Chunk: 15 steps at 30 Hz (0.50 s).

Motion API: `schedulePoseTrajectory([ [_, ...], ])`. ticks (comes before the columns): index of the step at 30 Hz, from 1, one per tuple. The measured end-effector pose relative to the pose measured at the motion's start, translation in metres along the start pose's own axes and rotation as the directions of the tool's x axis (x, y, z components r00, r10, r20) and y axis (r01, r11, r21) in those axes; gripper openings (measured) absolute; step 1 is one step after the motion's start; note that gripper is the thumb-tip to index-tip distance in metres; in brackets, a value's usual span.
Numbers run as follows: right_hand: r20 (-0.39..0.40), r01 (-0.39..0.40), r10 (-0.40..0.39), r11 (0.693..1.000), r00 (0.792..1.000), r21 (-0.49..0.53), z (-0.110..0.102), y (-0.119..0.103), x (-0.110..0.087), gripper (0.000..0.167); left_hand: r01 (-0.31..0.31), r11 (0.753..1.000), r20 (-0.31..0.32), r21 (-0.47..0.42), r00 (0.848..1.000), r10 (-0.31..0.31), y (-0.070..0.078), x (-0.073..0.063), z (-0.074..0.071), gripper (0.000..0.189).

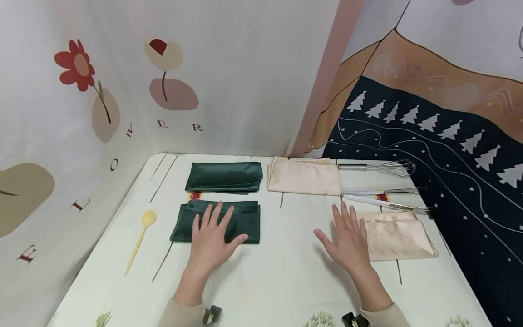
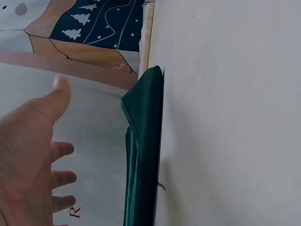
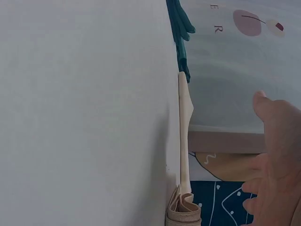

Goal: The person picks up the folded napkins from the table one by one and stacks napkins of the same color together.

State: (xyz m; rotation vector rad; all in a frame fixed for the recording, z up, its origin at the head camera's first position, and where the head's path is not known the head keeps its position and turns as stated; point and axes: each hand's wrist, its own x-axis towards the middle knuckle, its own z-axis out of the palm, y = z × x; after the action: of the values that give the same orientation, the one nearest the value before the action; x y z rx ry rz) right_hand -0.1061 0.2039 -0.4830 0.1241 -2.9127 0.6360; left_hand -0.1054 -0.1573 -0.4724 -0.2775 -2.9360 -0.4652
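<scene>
My left hand (image 1: 212, 243) is spread with straight fingers over the nearer folded dark green cloth (image 1: 247, 222). In the left wrist view a gap shows between that hand and the green fabric (image 2: 146, 141). My right hand (image 1: 349, 240), also spread and holding nothing, hovers at the left edge of a folded cream satin cloth (image 1: 400, 236). A second green cloth (image 1: 224, 177) lies folded behind the first. Beside it, at the back middle, lies another folded cream cloth (image 1: 304, 177). The right wrist view shows the right hand apart from the cloths.
A yellow spoon (image 1: 148, 219) lies at the left of the white-covered table (image 1: 278, 290). At the back right are a wire whisk (image 1: 380, 168) and two more metal-handled utensils, one a pale handle (image 1: 367, 200). Printed curtains (image 1: 245, 81) stand behind the table.
</scene>
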Motion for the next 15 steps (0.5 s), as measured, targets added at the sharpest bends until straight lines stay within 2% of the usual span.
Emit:
schedulePoseTrajectory([
  [6, -0.036, 0.049, -0.045, 0.99, 0.998, 0.133, -0.001, 0.001, 0.01, 0.076, 0.018, 0.998, -0.006, -0.059, 1.0, -0.018, -0.011, 0.002, 0.004, 0.08],
  [11, -0.069, 0.045, -0.03, 0.971, 0.997, 0.235, 0.0, 0.0, 0.023, 0.062, 0.054, 0.993, -0.03, -0.108, 0.998, -0.058, -0.028, 0.003, 0.005, 0.072],
  [15, -0.13, 0.076, -0.04, 0.955, 0.991, 0.287, 0.005, -0.002, 0.031, 0.055, 0.077, 0.988, -0.05, -0.135, 0.995, -0.084, -0.041, 0.003, 0.004, 0.069],
])
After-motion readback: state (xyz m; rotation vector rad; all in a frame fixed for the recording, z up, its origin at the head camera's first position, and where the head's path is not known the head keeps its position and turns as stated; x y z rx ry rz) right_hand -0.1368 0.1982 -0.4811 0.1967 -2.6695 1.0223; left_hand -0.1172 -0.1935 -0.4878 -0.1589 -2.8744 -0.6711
